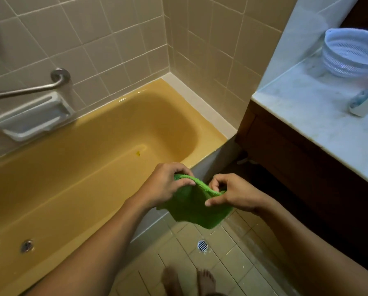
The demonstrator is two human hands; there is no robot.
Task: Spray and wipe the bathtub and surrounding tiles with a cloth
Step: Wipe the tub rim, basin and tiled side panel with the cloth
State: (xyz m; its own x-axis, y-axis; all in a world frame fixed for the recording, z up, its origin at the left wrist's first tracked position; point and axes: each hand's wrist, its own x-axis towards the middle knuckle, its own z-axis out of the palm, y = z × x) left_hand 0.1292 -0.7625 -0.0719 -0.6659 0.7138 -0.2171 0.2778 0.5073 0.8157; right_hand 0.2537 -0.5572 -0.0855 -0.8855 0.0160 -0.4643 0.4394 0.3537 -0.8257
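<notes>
A green cloth (197, 207) hangs between both hands above the tub's near rim and the floor. My left hand (168, 182) grips its upper left edge, fingers curled over the fabric. My right hand (232, 191) pinches the upper right edge between thumb and fingers. The yellow bathtub (76, 167) fills the left half of the view, with its drain (26, 245) at the lower left. Beige wall tiles (119, 39) rise behind and to the right of the tub. No spray bottle is in sight.
A metal grab bar (29, 88) and a white soap dish (31, 116) are fixed to the wall above the tub. A marble counter (307, 107) on a dark cabinet at right holds a white strainer basket (350, 52). A floor drain (202, 245) lies near my bare feet.
</notes>
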